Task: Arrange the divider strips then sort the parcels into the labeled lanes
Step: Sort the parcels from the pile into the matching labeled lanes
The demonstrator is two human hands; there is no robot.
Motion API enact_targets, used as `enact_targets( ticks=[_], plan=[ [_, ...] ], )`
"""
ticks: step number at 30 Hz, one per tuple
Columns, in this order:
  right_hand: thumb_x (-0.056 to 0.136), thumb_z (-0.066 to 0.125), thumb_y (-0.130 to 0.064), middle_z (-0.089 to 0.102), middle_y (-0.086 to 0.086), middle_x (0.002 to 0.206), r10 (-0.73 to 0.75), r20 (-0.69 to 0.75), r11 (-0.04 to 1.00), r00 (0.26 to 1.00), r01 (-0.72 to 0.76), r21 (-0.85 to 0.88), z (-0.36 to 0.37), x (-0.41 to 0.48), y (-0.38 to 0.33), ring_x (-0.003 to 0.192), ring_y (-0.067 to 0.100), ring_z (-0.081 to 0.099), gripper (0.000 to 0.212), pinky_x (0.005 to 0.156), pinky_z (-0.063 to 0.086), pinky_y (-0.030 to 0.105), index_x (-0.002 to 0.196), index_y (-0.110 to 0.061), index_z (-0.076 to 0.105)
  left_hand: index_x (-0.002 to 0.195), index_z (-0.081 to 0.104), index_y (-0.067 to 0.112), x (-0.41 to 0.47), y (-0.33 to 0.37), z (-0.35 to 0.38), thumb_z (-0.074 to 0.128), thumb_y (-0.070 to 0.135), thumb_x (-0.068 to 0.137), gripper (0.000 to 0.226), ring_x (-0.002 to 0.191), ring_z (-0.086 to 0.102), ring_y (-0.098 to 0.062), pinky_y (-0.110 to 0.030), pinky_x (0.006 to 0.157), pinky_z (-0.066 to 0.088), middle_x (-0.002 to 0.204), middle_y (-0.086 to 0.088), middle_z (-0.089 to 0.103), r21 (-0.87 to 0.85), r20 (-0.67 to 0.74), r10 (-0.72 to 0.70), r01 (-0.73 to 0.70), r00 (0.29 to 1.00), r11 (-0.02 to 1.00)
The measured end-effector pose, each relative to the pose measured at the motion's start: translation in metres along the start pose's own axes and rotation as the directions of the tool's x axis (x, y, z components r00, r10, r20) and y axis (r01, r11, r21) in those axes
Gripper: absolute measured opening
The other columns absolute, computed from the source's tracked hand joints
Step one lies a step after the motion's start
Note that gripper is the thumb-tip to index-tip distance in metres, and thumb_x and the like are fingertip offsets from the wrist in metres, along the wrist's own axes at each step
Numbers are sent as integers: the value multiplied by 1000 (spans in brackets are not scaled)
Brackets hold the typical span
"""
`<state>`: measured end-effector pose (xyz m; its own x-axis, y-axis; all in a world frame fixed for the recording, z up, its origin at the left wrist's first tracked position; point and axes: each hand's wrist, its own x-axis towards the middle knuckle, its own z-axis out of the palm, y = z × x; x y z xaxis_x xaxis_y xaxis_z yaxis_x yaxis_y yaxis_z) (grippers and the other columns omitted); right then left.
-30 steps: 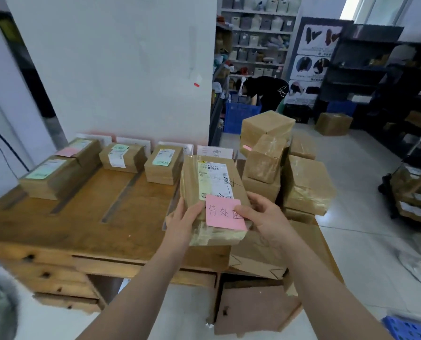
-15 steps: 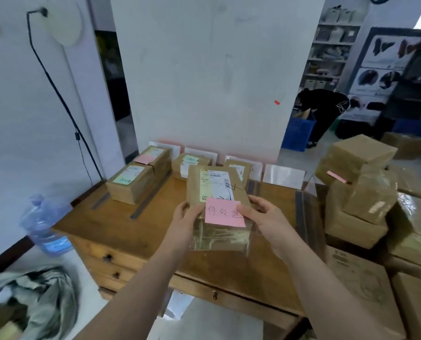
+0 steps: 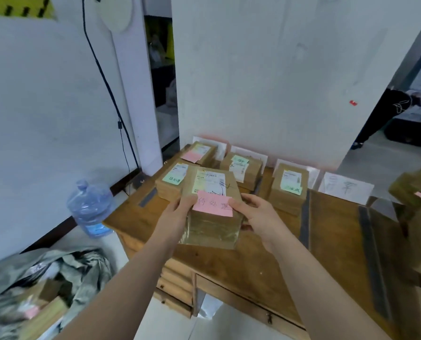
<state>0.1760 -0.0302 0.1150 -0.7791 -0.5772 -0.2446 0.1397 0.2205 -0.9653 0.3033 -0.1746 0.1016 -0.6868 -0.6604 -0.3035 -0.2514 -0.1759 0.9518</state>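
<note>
Fingers of L hand & R hand grip parcel w/ pink note over desk; other parcels lie behind.

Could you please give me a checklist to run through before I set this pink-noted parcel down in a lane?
1. Grip: left hand and right hand both hold the parcel by its sides: ok.
2. Pink note on top, facing up: ok.
3. Matching lane: another pink-noted parcel lies at the far left: ok.
4. Room there: green-noted parcel fills the front, rest hidden: cannot tell.
5. Divider strip flat on the desk: ok.
6. Label cards readable: mostly hidden by parcels: cannot tell.
</note>
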Motion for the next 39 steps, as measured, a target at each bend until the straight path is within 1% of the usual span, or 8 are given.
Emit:
enact_targets(
  ticks=[3,7,14,21,23,27,33,39],
  plan=[
    [79,75,-44,74,-12,94,-3,61,1000,998,5,-31,30,18,-2,79,9,72,31,69,61,32,103,-37,57,129,57,30,7,2,-29,53,63,87,53,100,62,-12,-29,75,42,111,9,68,19,-102,13,-12,995,1000],
    [80,75,-41,74,-9,96,6,159,999,987,0,-38,73,35,-2,81,11,72,23,77,60,38,94,-36,58,127,61,22,17,-2,-70,56,67,74,70,110,63,-27,-50,102,45,117,-2,69,30,-193,-17,23,981,999],
    [85,72,-33,72,-4,101,102,189,994,977,-93,-56,135,50,8,87,15,71,22,78,59,35,99,-29,56,123,65,19,46,-17,-131,57,69,67,75,117,59,-32,-53,106,42,123,-6,67,82,-146,-108,121,983,989],
    [86,72,-26,70,-2,104,207,26,978,978,-206,-11,186,66,30,82,11,70,47,59,58,26,127,-18,52,94,72,29,110,-43,-180,49,55,90,35,96,65,-20,-38,89,48,85,9,76,248,36,-173,159,984,956],
    [86,73,-23,70,-1,106,225,-25,974,974,-225,4,199,70,40,81,11,69,48,55,55,22,129,-18,52,105,70,28,126,-50,-189,47,51,94,34,98,65,-19,-39,90,49,96,5,75,276,105,-185,150,977,949],
    [85,74,-16,69,2,113,247,-129,969,960,-246,20,222,79,64,89,17,70,50,76,60,37,130,-14,54,119,63,28,149,-63,-203,51,42,98,28,103,66,-21,-44,95,51,108,3,72,303,197,-175,110,965,947],
    [83,75,-15,69,-9,100,244,-205,966,948,-257,-38,244,95,86,93,14,68,47,82,59,37,127,-19,58,126,52,38,173,-80,-214,53,30,100,27,98,67,-11,-28,76,56,104,13,71,302,267,-152,67,952,951],
    [80,78,-18,68,-7,108,218,-259,957,941,-258,-131,257,109,102,98,15,66,56,87,56,39,131,-18,54,131,52,31,190,-95,-219,50,21,102,31,110,65,-19,-45,96,53,116,5,70,308,315,-155,53,936,950]
  ],
)
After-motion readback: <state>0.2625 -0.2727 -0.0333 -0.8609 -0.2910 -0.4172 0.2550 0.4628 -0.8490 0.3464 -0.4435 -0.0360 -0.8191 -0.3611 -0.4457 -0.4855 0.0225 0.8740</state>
